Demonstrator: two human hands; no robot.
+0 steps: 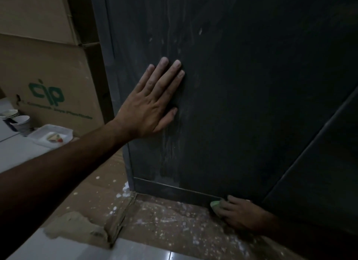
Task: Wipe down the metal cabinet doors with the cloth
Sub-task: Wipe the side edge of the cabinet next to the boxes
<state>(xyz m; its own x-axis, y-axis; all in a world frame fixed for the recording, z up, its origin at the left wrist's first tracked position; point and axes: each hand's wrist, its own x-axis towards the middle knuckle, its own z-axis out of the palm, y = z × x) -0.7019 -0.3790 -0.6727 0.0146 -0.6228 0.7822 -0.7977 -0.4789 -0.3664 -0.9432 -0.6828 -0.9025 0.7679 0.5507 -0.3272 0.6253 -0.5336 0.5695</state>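
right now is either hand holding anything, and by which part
The right hand grips a light green cloth at the foot of the cabinet door; its fingers cover most of it, leaving one end showing. The left hand holds nothing, pressed flat on the door.

The cabinet door (pixel 242 104) was a dark, dull metal panel, standing upright and closed, streaked with pale dust smears down its left part and near its bottom edge. A second dark door (pixel 319 172) adjoined it on the right along a thin seam. The cloth (pixel 215 204) was pale green, bunched small, and sat low against the first door's bottom edge, just above the floor
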